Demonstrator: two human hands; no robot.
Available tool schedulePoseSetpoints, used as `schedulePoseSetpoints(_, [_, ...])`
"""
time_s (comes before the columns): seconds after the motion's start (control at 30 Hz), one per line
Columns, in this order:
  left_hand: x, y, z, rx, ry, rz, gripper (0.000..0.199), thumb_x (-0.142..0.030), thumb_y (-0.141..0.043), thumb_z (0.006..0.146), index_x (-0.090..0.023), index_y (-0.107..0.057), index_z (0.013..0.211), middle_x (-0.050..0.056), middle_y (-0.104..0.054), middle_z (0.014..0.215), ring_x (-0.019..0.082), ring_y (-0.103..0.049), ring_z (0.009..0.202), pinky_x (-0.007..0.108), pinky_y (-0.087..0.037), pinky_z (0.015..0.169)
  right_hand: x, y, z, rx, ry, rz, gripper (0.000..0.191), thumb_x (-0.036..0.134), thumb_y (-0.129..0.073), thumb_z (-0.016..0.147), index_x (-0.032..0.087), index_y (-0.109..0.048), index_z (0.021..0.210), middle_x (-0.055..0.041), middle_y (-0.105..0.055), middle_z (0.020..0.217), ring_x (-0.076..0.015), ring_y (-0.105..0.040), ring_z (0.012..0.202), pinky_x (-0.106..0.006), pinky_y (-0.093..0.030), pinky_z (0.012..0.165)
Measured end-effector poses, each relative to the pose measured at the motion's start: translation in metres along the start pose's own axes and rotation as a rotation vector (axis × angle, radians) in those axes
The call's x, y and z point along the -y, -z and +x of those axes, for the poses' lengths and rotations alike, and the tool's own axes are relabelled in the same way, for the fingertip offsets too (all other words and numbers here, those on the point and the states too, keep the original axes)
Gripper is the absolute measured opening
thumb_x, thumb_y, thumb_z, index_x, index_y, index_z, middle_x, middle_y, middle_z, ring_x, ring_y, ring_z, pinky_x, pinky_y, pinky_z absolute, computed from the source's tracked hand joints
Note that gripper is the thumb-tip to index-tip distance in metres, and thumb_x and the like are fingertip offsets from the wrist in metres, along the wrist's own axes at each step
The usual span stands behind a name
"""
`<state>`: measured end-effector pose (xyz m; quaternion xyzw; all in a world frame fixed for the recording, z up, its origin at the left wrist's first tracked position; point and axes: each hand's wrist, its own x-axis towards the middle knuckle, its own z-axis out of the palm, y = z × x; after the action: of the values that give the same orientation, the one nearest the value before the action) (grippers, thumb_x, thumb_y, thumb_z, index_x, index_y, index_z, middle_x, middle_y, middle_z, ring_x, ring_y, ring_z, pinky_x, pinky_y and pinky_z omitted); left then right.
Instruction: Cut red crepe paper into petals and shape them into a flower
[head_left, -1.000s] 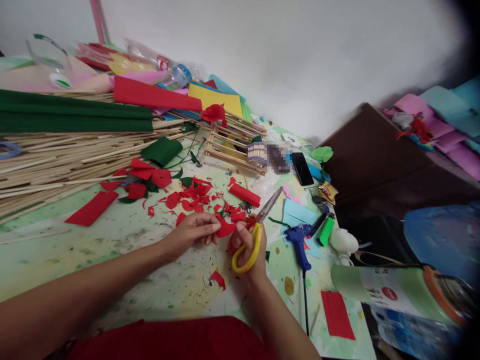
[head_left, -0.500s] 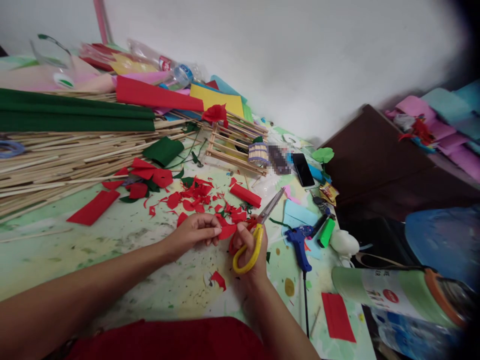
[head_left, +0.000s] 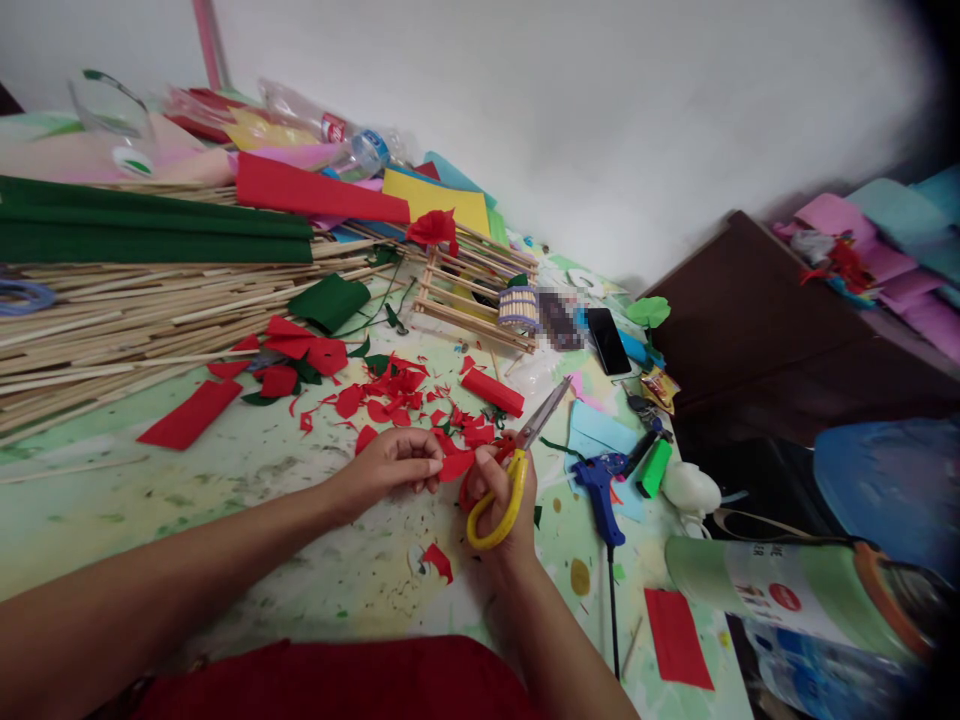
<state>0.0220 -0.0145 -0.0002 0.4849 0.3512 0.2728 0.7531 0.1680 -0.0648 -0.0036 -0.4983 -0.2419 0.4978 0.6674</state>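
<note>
Between my hands is a small piece of red crepe paper (head_left: 455,465). My left hand (head_left: 397,462) pinches its left end between thumb and fingers. At its right end, the thumb and finger of my right hand (head_left: 504,500) press on the paper. That same hand also carries scissors (head_left: 517,470) with one yellow and one red handle; the blades point up and away to the right and look closed. Beyond my hands lie many red paper scraps (head_left: 386,390) and a small red paper roll (head_left: 492,392).
Bamboo sticks (head_left: 135,330) pile up at the left under a green paper roll (head_left: 150,225). A stick frame (head_left: 472,290) stands at the back. On the right are a blue glue gun (head_left: 601,490), a phone (head_left: 608,341) and a green flask (head_left: 757,580) lying near the edge.
Almost nothing differs. The whole view has shifted very slightly; both hands keep their hold on the red paper, and the scissors stay in my right hand.
</note>
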Motion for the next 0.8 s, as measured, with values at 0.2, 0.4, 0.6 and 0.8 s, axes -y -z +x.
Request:
schedulePoseSetpoints(0.2, [0.002, 0.0022, 0.001, 0.026, -0.074, 0.004, 0.019, -0.035, -0.06, 0.076, -0.017, -0.065, 0.08, 0.0, -0.061, 0.061, 0.012, -0.053, 0.057, 0.023, -0.038, 0.053, -0.0003, 0.0027, -0.001, 0.058, -0.006, -0.074, 0.044, 0.027, -0.073, 0.068, 0.024, -0.041, 0.098, 0.0101, -0.053, 0.062, -0.0039, -0.037, 0.035, -0.015, -0.032, 0.032])
schedulePoseSetpoints(0.4, [0.0011, -0.0004, 0.0011, 0.079, -0.041, 0.081, 0.015, -0.031, -0.063, 0.075, -0.017, -0.067, 0.079, 0.0, -0.063, 0.07, 0.014, -0.055, 0.066, 0.023, -0.039, 0.06, 0.0008, 0.0025, -0.0039, 0.117, 0.024, -0.191, 0.042, 0.023, -0.071, 0.069, 0.023, -0.043, 0.101, 0.0086, -0.058, 0.063, -0.0038, -0.039, 0.037, -0.015, -0.035, 0.036])
schedulePoseSetpoints(0.6, [0.0028, -0.0022, 0.0018, 0.081, -0.03, 0.1, 0.013, -0.029, -0.065, 0.073, -0.017, -0.065, 0.068, -0.001, -0.06, 0.064, 0.013, -0.054, 0.061, 0.022, -0.038, 0.057, 0.0012, 0.0013, -0.0042, 0.096, 0.02, -0.202, 0.044, 0.021, -0.07, 0.068, 0.023, -0.044, 0.103, 0.0087, -0.059, 0.064, -0.0042, -0.042, 0.038, -0.015, -0.034, 0.036])
schedulePoseSetpoints(0.8, [0.0031, -0.0027, 0.003, 0.065, -0.051, 0.124, 0.011, -0.028, -0.066, 0.07, -0.018, -0.067, 0.066, -0.001, -0.062, 0.062, 0.014, -0.055, 0.06, 0.023, -0.039, 0.057, -0.001, 0.0014, -0.0032, 0.081, 0.024, -0.185, 0.044, 0.022, -0.07, 0.068, 0.024, -0.043, 0.103, 0.0095, -0.058, 0.063, -0.0037, -0.038, 0.036, -0.015, -0.033, 0.036])
